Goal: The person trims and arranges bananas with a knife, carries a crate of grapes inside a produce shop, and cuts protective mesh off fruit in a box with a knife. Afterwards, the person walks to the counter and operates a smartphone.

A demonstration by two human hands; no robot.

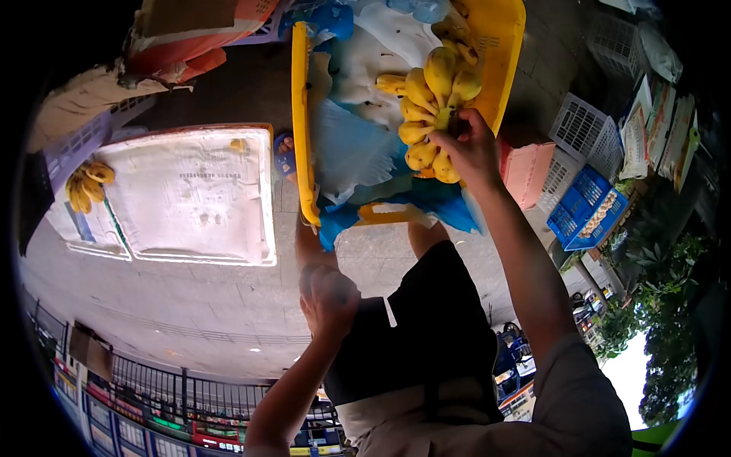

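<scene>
My right hand (470, 151) is closed on the stem of a bunch of yellow bananas (421, 100), thumb and fingers pinching the crown. The fruit fans out to the left over a yellow plastic crate (306, 129). Inside that crate are white foam sheets, translucent wrap (346, 141) and blue plastic film (434, 207). More bananas (454, 30) show at its far right corner. My left hand (330, 299) rests over my left knee, fingers loosely bent and holding nothing.
To the left lies a white foam-lined tray (205, 194) with a small banana bunch (87, 186) at its far left. Cardboard (91, 99) is stacked behind it. On the right stand a red box (525, 169), a grey crate (576, 126) and a blue crate (572, 209) holding pale round items.
</scene>
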